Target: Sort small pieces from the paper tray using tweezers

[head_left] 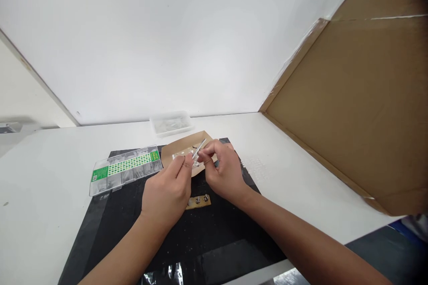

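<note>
My left hand (169, 189) is closed, with thumb and finger pinching a slim silvery metal strip (200, 146) that points up and to the right; it could be one arm of tweezers, but I cannot tell. Close beside it, my right hand (224, 169) has its thumb and fingertips pressed together. Whatever sits between them is too small to name. Beneath both hands lies a brown cardboard tray (174, 148) holding small pale and clear pieces. Nearer me, a tan strip with round metallic pieces (202, 201) rests on the black mat (214, 231), partly hidden by my left hand.
A clear compartment box with a green label (127, 167) lies left on the mat. Behind stands a translucent plastic tray (170, 124) against the white wall. A clear sheet of small shapes (256, 168) lies right of the mat. A large cardboard panel (351, 111) borders the right side.
</note>
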Demonstrator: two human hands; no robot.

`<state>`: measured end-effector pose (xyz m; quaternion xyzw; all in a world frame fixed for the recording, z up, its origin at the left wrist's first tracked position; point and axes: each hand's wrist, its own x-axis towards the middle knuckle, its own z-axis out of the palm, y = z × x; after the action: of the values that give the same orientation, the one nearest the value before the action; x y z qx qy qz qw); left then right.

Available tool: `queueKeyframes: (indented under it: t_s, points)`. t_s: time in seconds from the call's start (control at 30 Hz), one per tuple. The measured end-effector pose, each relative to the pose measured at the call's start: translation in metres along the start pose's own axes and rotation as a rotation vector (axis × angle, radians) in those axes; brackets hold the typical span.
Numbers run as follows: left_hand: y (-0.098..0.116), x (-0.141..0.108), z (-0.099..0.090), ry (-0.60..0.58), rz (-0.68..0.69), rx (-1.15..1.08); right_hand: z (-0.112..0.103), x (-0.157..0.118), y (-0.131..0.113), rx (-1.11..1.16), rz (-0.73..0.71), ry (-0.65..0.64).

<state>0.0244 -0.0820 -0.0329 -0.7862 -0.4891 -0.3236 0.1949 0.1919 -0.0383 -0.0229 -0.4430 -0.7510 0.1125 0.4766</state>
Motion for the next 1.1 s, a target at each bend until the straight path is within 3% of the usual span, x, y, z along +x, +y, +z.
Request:
queueKeyframes:
  t_s: [0.63,1.1]
  points:
    - [0.0042,-0.0007,-0.0098,-0.004,0.093,0.159,-0.0025,0.0028,0.0026,0.027,0.057,-0.012]
    - [0.0009,-0.0012,-0.0027,-0.027,0.025,0.101,0.0025,0.0006,0.0036,0.055,0.029,-0.002]
